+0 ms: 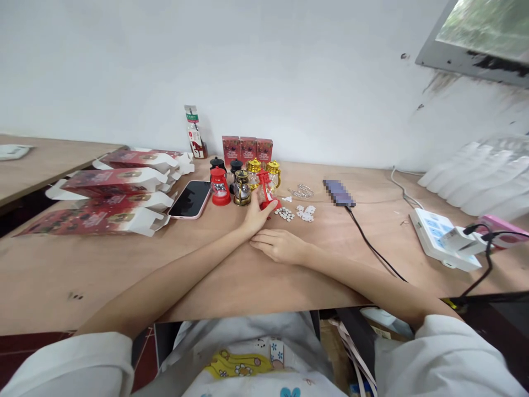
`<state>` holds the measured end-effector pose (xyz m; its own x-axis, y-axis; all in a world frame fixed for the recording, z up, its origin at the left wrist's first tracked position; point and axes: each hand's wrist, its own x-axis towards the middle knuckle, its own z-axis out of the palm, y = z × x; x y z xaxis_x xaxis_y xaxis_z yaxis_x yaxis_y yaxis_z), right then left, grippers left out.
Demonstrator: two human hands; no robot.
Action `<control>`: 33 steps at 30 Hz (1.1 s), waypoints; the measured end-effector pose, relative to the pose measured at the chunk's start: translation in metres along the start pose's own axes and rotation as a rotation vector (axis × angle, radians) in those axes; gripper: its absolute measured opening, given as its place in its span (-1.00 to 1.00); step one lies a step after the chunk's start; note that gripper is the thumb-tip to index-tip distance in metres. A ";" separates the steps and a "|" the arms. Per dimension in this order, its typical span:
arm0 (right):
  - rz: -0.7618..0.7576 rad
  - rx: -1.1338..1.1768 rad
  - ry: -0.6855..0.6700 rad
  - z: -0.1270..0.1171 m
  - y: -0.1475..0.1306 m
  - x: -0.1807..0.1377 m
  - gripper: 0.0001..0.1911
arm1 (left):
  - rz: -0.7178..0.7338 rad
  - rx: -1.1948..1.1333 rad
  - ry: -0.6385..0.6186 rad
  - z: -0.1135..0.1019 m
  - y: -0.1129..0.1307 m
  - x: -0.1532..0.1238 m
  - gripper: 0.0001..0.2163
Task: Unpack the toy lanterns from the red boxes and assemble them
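My left hand [256, 215] is closed around a small red lantern [268, 190], which leans a little to the left at the table's middle. Palm down on the wood, my right hand [280, 246] lies just in front of it, fingers stretched out and apparently holding nothing. Left of the held lantern stand a second red lantern [220, 187], a bronze lantern [242, 188] and black lanterns [216, 162]. Gold lanterns [273, 172] stand behind it. Round button cells [285, 214] and small white plastic pieces [306, 213] lie to its right.
Flattened red cartons [111, 184] and a pink-edged phone [190, 199] lie left. Three small red boxes [248, 149] stand against the wall. Metal wire handles [303, 191], a second phone [339, 193] on a black cable, a white power strip [442, 237] and white plastic stacks [479, 173] are right.
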<state>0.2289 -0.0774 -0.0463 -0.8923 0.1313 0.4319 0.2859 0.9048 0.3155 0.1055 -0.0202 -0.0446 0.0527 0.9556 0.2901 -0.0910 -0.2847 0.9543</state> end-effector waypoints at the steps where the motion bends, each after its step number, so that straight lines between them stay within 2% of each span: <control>1: 0.004 0.016 -0.021 0.001 0.003 0.001 -0.65 | 0.001 0.003 -0.001 -0.001 -0.001 0.002 -0.40; 5: 0.094 0.083 -0.071 0.003 0.021 0.001 -0.65 | 0.034 0.043 -0.001 -0.004 -0.007 0.014 -0.33; 10: 0.230 0.105 -0.121 0.007 0.045 -0.007 -0.70 | 0.063 0.235 0.008 -0.008 -0.005 0.017 -0.29; 13: 0.277 0.082 -0.124 0.009 0.053 -0.014 -0.71 | 0.031 0.325 0.054 -0.010 -0.002 0.017 -0.31; 20: 0.436 -0.045 -0.214 0.011 0.063 -0.025 -0.72 | 0.084 0.401 0.036 -0.007 -0.002 0.023 -0.37; 23: 0.460 -0.066 -0.191 0.006 0.065 -0.026 -0.73 | 0.006 0.463 0.075 -0.003 0.000 0.023 -0.34; 26: 0.450 -0.076 -0.090 0.000 0.061 -0.026 -0.72 | -0.030 0.614 0.073 -0.001 0.006 0.008 -0.31; 29: 0.438 -0.128 0.024 -0.002 0.053 -0.026 -0.72 | 0.013 0.884 -0.053 -0.004 0.017 -0.028 -0.28; 33: 0.345 -0.198 0.103 -0.004 0.061 -0.023 -0.71 | 0.167 1.106 -0.355 -0.011 0.029 -0.074 -0.39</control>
<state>0.2684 -0.0263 -0.0337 -0.6955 0.3636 0.6197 0.6330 0.7181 0.2892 0.0884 -0.0982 -0.0393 0.4118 0.8750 0.2545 0.7819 -0.4827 0.3944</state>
